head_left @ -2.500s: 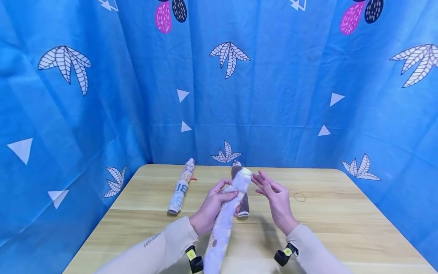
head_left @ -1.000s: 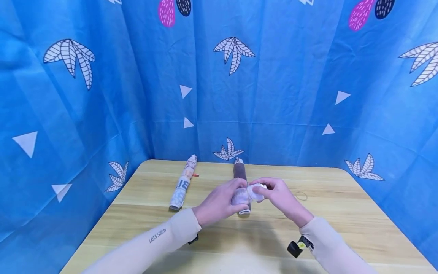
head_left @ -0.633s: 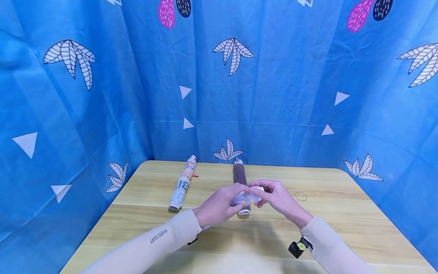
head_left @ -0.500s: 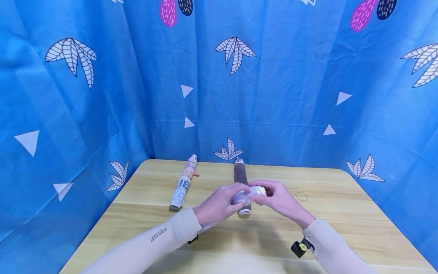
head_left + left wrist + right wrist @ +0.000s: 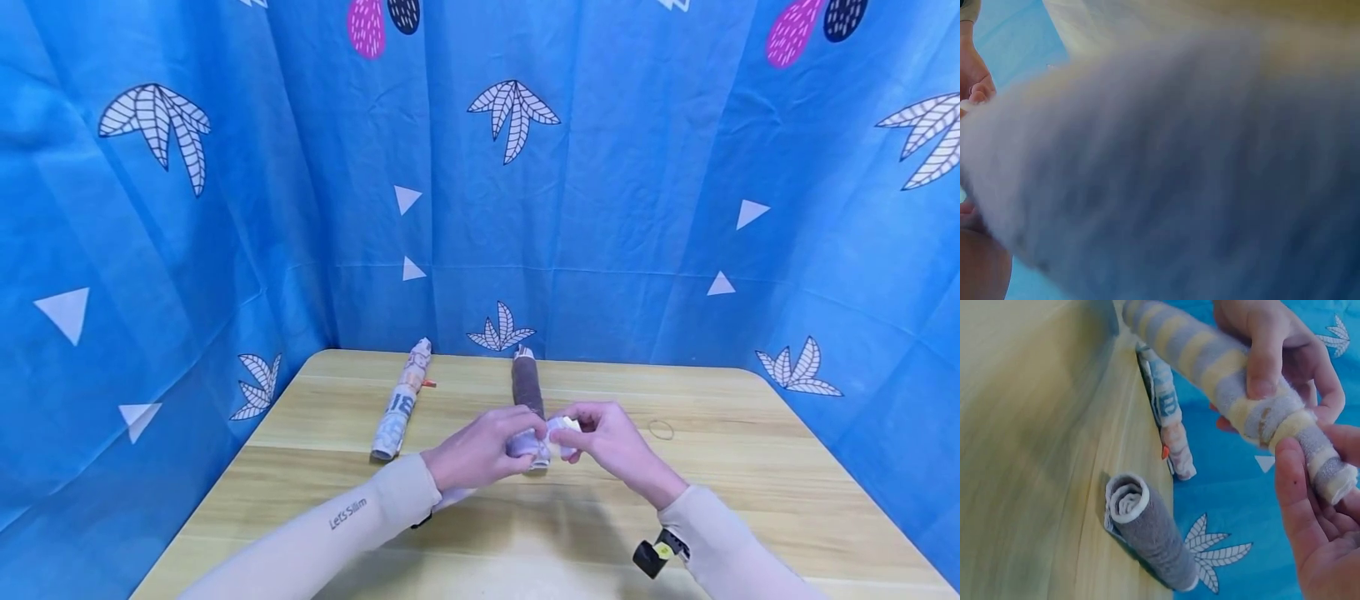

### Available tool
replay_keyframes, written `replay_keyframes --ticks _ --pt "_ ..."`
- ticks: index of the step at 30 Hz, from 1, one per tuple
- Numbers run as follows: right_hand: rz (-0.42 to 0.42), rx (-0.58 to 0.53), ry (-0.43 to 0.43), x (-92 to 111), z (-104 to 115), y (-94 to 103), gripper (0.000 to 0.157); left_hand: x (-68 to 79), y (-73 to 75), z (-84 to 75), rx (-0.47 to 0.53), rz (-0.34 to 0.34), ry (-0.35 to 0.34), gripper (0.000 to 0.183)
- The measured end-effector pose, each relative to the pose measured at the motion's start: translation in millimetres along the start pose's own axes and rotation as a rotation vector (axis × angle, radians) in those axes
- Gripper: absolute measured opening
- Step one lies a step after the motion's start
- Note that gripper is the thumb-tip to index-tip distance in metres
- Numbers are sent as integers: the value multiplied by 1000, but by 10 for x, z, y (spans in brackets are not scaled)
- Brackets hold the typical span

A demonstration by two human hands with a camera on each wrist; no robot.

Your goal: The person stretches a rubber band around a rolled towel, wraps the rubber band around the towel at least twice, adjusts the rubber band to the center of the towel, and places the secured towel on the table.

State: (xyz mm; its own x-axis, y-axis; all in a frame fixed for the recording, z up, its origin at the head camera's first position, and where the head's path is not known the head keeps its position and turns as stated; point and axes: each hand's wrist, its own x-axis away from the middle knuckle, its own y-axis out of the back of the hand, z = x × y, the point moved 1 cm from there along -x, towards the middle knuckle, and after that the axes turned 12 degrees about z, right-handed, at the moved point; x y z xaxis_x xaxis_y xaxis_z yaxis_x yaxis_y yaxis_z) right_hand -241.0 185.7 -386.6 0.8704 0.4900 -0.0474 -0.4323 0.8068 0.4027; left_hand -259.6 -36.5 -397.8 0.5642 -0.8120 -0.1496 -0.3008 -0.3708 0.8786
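A rolled towel with yellow and grey-lilac stripes (image 5: 1200,356) is held above the table. My left hand (image 5: 480,454) grips it with the fingers curled round, a little back from one end. My right hand (image 5: 611,442) pinches that end between thumb and fingers. A thin rubber band (image 5: 1264,425) circles the roll between the two hands. In the left wrist view, the blurred towel (image 5: 1147,169) fills most of the picture. Behind the hands lies a brown-grey rolled towel (image 5: 527,387), partly covered by them in the head view.
A printed rolled towel (image 5: 401,404) with a small orange tag lies at the left on the wooden table (image 5: 300,467). One loose rubber band (image 5: 661,430) lies to the right of my hands. Blue patterned curtains (image 5: 600,208) enclose the table's back and sides.
Earlier the roll pointed away from me, with my right hand off it. Since then it has turned, its end now toward the right, and my right hand has taken hold of that end.
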Motion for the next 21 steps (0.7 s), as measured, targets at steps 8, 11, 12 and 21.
replay_keyframes --ticks 8,11,12,21 --pt "8 -58 -17 14 -12 -34 25 -3 -40 -7 -71 26 -67 19" --pt "11 -78 -24 11 -32 -39 26 2 -71 12 -84 20 -99 16" --pt "15 -84 -28 11 -38 -41 26 4 -80 18 -82 20 -109 15" --pt "69 3 17 95 10 51 31 0 -39 27 183 55 -76 23"
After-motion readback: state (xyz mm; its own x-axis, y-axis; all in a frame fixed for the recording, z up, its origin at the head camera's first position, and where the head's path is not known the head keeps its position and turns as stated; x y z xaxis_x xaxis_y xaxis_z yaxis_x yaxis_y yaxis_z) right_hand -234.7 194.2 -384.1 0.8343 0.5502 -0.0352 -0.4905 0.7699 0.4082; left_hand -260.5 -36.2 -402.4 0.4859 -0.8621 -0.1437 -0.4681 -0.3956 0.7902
